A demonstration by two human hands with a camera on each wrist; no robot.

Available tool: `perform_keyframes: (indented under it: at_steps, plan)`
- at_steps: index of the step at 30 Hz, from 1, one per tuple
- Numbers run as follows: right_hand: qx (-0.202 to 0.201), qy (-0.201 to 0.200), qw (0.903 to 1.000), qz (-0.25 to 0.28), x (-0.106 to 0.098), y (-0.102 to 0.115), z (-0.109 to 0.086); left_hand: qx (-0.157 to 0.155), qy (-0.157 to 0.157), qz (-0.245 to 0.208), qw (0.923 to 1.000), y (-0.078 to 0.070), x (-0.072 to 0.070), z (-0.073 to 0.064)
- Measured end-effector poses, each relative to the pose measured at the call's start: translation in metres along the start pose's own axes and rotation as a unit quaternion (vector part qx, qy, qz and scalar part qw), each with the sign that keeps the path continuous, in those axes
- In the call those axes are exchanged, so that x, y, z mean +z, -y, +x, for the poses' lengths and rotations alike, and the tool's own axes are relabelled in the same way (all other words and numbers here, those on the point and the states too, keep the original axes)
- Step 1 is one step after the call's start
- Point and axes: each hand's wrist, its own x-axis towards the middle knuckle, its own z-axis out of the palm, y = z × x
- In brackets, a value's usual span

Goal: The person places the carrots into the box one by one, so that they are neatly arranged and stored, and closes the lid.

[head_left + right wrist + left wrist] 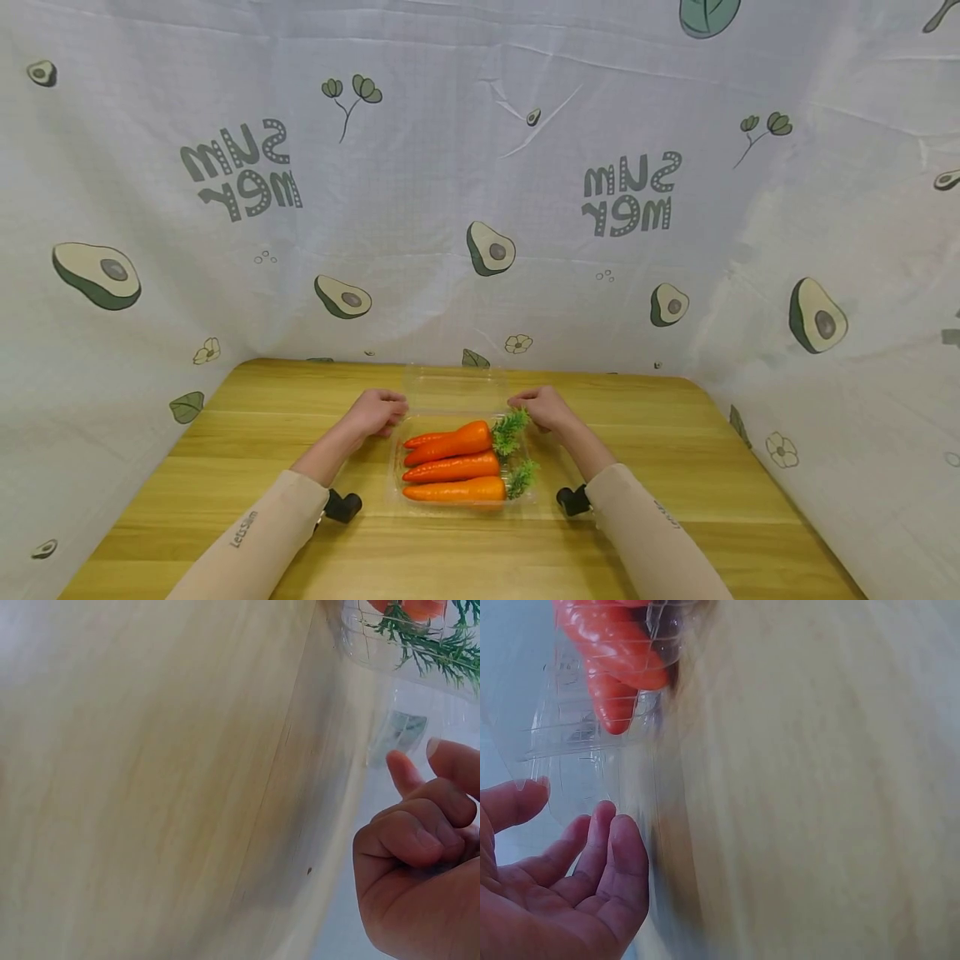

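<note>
A clear plastic clamshell box (395,492) holds several orange carrots (453,467) with green leafy tops (510,429), their tips pointing left. Its transparent lid (456,385) is folded back, away from the person. By the box's back left corner is the left hand (378,411); in the left wrist view its thumb (521,802) meets the edge of the plastic, with the fingers loosely bent and apart from the thumb. The right hand (547,407) is at the back right corner. In the right wrist view its index finger and thumb (450,761) reach toward the lid, apart, other fingers curled.
The box stands on a wooden table (637,542). Behind and beside the table hangs a pale curtain (420,183) printed with avocados, flowers and lettering. A black wrist device (342,506) is worn under each sleeve's end.
</note>
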Motion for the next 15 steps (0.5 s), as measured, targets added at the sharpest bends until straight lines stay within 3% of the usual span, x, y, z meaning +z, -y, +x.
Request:
perform_keyframes:
  at_steps: [15]
  plan:
    - [-0.002,-0.037,0.9991,0.021,0.0007,0.0012,-0.0011,0.022,-0.022,0.006,0.9995,-0.0041,0.0008,0.0007]
